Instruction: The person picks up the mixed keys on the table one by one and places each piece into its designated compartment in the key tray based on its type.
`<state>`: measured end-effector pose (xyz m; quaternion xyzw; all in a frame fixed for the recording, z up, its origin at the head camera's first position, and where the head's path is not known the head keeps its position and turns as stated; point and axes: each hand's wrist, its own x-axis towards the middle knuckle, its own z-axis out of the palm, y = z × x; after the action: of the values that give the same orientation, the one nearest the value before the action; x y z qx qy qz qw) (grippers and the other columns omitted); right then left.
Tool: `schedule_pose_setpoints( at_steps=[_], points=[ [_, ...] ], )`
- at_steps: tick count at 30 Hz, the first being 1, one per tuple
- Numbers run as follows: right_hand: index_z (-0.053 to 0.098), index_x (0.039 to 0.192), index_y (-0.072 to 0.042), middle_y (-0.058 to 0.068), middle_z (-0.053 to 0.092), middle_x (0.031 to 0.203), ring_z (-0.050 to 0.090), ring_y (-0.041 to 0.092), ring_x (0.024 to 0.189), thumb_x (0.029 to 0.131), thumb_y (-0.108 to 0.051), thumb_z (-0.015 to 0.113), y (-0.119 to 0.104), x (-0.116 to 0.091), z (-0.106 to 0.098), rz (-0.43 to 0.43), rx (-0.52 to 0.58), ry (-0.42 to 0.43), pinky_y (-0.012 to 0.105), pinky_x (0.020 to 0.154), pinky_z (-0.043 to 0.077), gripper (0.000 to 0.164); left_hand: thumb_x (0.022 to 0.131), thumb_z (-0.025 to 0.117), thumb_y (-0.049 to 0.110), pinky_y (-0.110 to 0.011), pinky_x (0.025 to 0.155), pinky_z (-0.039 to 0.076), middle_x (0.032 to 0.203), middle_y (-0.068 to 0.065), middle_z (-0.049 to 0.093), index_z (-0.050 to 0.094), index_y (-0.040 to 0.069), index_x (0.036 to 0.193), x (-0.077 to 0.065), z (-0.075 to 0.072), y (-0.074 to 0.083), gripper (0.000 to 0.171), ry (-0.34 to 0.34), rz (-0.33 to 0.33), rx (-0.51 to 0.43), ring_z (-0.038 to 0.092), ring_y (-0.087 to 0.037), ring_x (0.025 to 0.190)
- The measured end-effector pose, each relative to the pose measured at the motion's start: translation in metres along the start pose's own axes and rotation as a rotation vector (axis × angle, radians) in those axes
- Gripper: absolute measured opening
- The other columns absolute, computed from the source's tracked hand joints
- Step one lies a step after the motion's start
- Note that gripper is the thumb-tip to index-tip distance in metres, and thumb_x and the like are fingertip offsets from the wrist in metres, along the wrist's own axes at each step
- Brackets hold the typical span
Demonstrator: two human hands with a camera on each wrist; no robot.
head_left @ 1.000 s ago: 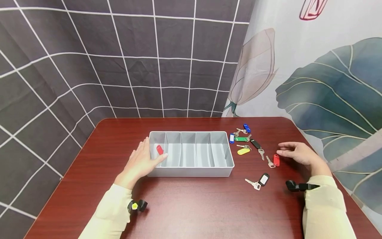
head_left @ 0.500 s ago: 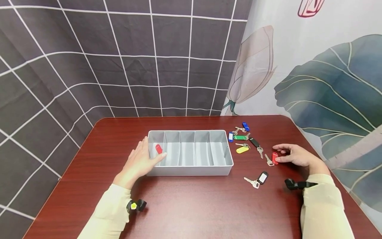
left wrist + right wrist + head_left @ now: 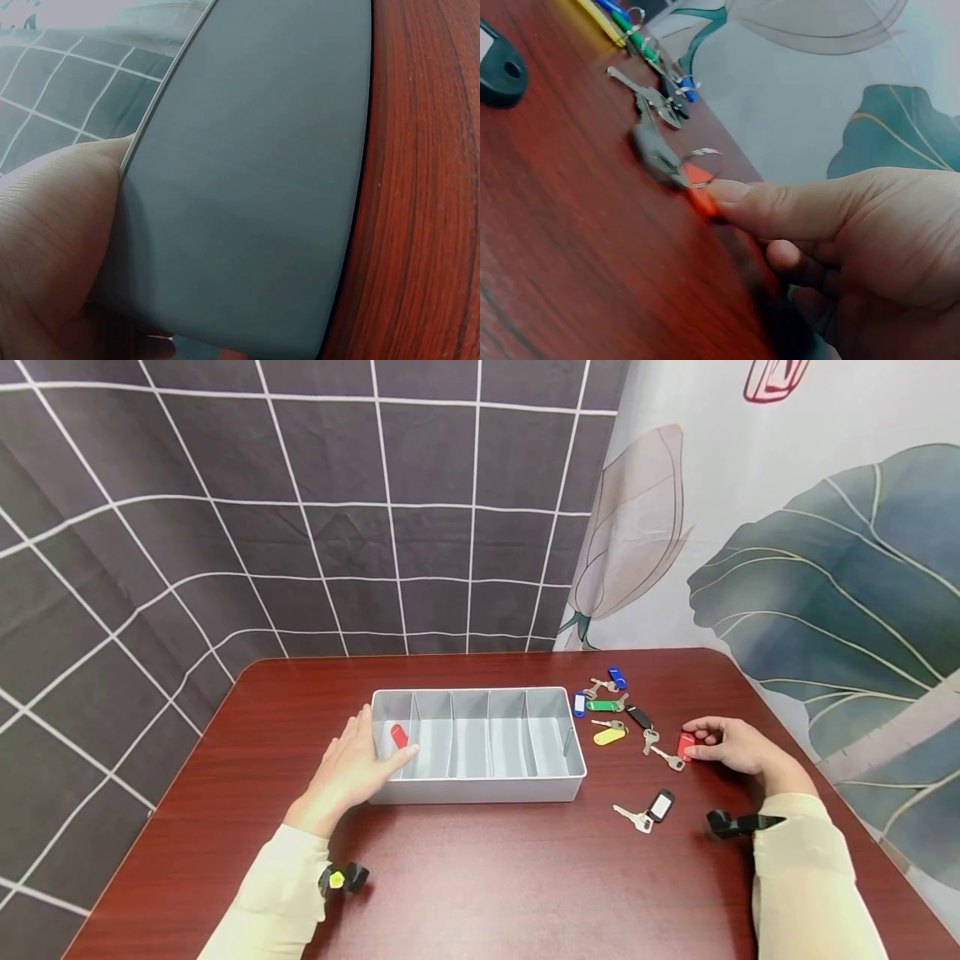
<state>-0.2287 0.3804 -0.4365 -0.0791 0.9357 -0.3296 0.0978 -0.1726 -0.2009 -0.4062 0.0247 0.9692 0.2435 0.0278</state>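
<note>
My left hand (image 3: 343, 779) holds the left end of a grey divided tray (image 3: 480, 790), its thumb over the rim and its fingers along the outer side. In the left wrist view the tray's front wall (image 3: 247, 165) fills most of the picture. A red key tag (image 3: 399, 735) lies in the leftmost compartment, partly hidden by a divider. At the right, my right hand (image 3: 738, 748) pinches another red key tag (image 3: 702, 196) between thumb and fingers. That tag's key (image 3: 670, 760) points left on its ring, close over the table.
Between tray and right hand lie a black tag (image 3: 639, 717), a yellow tag (image 3: 610, 737), a green tag (image 3: 602, 706) and two blue tags, with keys. Another black tag (image 3: 661, 806) with a key lies nearer the front. Curtains hang behind the table (image 3: 480, 877).
My right hand has come down onto the red key tag, pinched it and shifted it slightly left, its key now meeting the black tag's key. My left hand has stayed at the tray.
</note>
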Motion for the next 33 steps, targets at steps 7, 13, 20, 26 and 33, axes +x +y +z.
schedule_pose_setpoints(
  at_steps=[7,13,20,26,33],
  points=[
    [0.056,0.125,0.008,0.012,0.061,0.097,0.051,0.021,0.086,0.087,-0.022,0.072,-0.0009,-0.0003,0.0006,0.026,0.017,0.021,0.023,0.068,0.046,0.051,0.079,0.048,0.078,-0.061,0.111,0.015,0.156,-0.025,0.016,0.007,-0.003,0.152,-0.0005,0.0000,0.0006,0.116,0.000,0.002,-0.006,0.014,-0.042,0.143],
    [0.055,0.127,0.008,0.014,0.061,0.099,0.053,0.016,0.083,0.084,-0.016,0.074,0.0018,-0.0010,-0.0021,-0.023,0.022,0.005,0.022,0.068,0.047,0.053,0.079,0.048,0.078,-0.061,0.111,0.015,0.156,-0.025,0.016,0.007,-0.003,0.152,-0.0013,-0.0010,0.0012,0.116,-0.002,0.002,-0.006,0.014,-0.042,0.143],
    [0.055,0.129,0.006,0.016,0.062,0.105,0.052,0.022,0.088,0.081,-0.019,0.077,-0.0005,0.0003,-0.0025,-0.033,-0.011,-0.017,0.024,0.069,0.048,0.058,0.079,0.047,0.078,-0.061,0.111,0.015,0.156,-0.025,0.016,0.008,-0.003,0.152,-0.0008,-0.0008,0.0008,0.116,0.005,0.005,-0.003,0.015,-0.042,0.143],
    [0.057,0.122,0.007,0.015,0.063,0.101,0.052,0.020,0.085,0.079,-0.024,0.080,-0.0017,0.0007,-0.0002,-0.026,-0.008,-0.003,0.023,0.068,0.047,0.058,0.079,0.047,0.079,-0.061,0.111,0.015,0.156,-0.025,0.015,0.007,-0.002,0.152,-0.0007,-0.0001,0.0005,0.117,-0.002,0.000,-0.003,0.014,-0.042,0.143],
    [0.058,0.114,0.004,0.008,0.059,0.092,0.050,0.021,0.085,0.078,-0.031,0.081,-0.0013,0.0019,0.0026,0.039,-0.002,0.001,0.026,0.069,0.044,0.055,0.079,0.047,0.079,-0.061,0.111,0.015,0.157,-0.024,0.015,0.007,-0.002,0.152,-0.0010,0.0006,0.0000,0.117,-0.005,-0.001,-0.002,0.014,-0.042,0.143]
  ],
)
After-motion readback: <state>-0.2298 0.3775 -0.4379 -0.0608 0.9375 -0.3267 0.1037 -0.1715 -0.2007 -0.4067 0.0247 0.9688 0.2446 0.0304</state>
